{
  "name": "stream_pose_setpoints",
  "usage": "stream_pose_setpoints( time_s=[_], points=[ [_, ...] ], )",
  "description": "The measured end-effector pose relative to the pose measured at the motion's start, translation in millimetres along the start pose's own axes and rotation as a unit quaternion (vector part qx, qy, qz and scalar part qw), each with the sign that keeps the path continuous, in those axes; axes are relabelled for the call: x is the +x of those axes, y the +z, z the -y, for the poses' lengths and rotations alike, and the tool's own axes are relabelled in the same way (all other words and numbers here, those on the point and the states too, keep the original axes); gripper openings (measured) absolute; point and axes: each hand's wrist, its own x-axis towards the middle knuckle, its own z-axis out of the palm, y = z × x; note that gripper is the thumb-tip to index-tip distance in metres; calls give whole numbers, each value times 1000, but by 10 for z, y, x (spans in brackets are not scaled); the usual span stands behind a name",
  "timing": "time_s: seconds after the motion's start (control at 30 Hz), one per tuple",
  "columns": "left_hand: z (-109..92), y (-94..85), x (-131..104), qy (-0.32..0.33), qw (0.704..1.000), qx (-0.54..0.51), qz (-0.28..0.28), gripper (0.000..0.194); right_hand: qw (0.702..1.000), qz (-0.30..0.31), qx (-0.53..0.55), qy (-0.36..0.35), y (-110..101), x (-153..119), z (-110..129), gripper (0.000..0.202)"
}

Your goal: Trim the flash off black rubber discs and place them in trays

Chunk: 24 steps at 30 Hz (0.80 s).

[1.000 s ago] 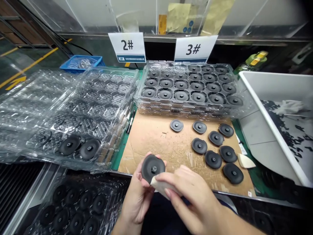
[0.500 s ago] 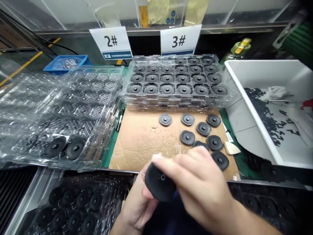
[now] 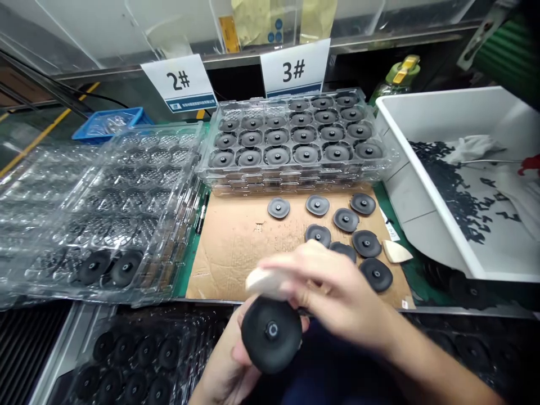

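My left hand [image 3: 238,357] is grasping one black disc [image 3: 272,343], which is in front of my body, just past the near edge of the cardboard [image 3: 232,253]. My right hand [image 3: 329,284] is pinching a pale pad [image 3: 266,281] at the far edge of this disc; the picture is blurred there, so I cannot tell how firmly it presses. My right hand stands in the way of some loose discs [image 3: 367,243] on the cardboard and covers a part of two of them. Near these discs, at the right, lies a cream wedge [image 3: 396,251], and behind it is the white bin [image 3: 426,174] with black scraps [image 3: 442,185] inside. At the far side the clear tray stack [image 3: 295,175] carries many discs, under the 3# sign [image 3: 294,70]. The left tray [image 3: 169,185] has two discs in its near row.

One second ago the pad was at the near right rim of my disc; now it is at the far edge. The loose discs keep their arrangement, and the two in the left tray also stay.
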Motion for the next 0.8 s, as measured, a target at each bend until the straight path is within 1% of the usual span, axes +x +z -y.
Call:
stream_pose_setpoints(
  time_s=[0.03, 0.07, 0.1, 0.13, 0.17, 0.2, 0.23, 0.27, 0.3, 0.33, 0.37, 0.43, 0.5, 0.6, 0.7, 0.8],
  points=[
    [-20, 2, -19, -2, 1000, -19, 14, 61, 994, -40, 52, 86, -28, -16, -116, 26],
    [-37, -8, -36, -3, 999, -38, 25, 62, 979, -73, 108, 160, -41, -45, -239, 25],
    [-49, -28, -50, -4, 998, -53, 32, 62, 957, -91, 171, 217, -34, -87, -359, 25],
    [-55, -58, -58, -3, 997, -62, 35, 61, 926, -95, 250, 265, -8, -141, -470, 26],
    [-56, -93, -60, -2, 997, -63, 33, 60, 887, -92, 336, 303, 35, -202, -567, 27],
    [-52, -132, -58, -3, 997, -66, 28, 59, 842, -90, 416, 332, 91, -266, -648, 27],
    [-47, -171, -54, -4, 997, -70, 22, 58, 796, -93, 482, 354, 152, -326, -713, 27],
    [-42, -208, -50, -5, 997, -74, 15, 57, 756, -99, 532, 368, 213, -378, -762, 27],
    [-38, -241, -47, -8, 997, -79, 8, 55, 727, -103, 566, 374, 269, -417, -799, 25],
    [-37, -269, -44, -10, 996, -84, 1, 54, 710, -104, 588, 375, 316, -443, -826, 20],
    [-40, -292, -43, -11, 996, -87, -6, 54, 698, -99, 603, 373, 354, -454, -847, 15],
    [-53, -322, -42, -9, 996, -91, -17, 55, 671, -86, 636, 371, 401, -446, -874, 19],
    [-70, -333, -36, -3, 995, -95, -22, 56, 654, -74, 655, 371, 421, -417, -889, 23],
    [-84, -333, -20, 0, 995, -102, -18, 56, 650, -66, 659, 373, 436, -381, -898, 17],
    [-72, -342, 0, 0, 994, -110, -13, 55, 668, -63, 638, 377, 459, -373, -904, 21],
    [-46, -371, 18, 7, 991, -131, -12, 51, 710, -71, 591, 377, 494, -378, -899, 21]
  ],
)
